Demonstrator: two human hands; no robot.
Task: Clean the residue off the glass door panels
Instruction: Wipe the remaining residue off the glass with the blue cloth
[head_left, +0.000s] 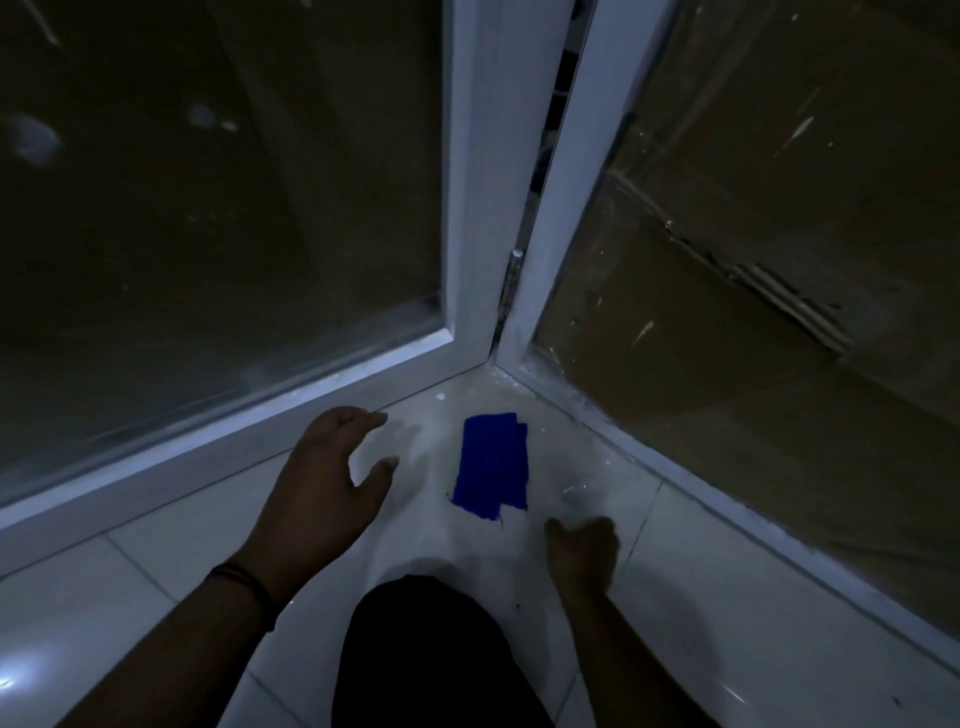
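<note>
A dim view is looking down into a floor corner where two white-framed glass door panels are meeting. Starting at the left, the left glass panel (208, 182) is showing pale smears and specks against darkness. Below it, the left hand (322, 478) is hovering over the white tiled floor (171, 561) near the left panel's bottom frame, fingers spread and relaxed, thumb apart, holding nothing; a dark band is sitting on its wrist. In the middle, a blue cloth (492, 462) is lying flat on the floor close to the corner, apart from both hands. A wet, milky film (415, 441) appears to be covering the tiles around it. Further right, the right hand (584, 545) is resting low at the floor with fingers curled; something pale and blurred is sitting just beyond its fingertips, but whether it is gripping anything cannot be told. At far right, the right glass panel (753, 234) is carrying white streaks and flecks, with brown cardboard behind it. Likely risks: the floor may be slippery, so a bracing hand or knee could slide; the cloth may be picking up grit from the floor that could scratch or smear the glass; poor light could be hiding missed residue; fingers could be pinched in the hinge gap (511, 291) between the frames.
</note>
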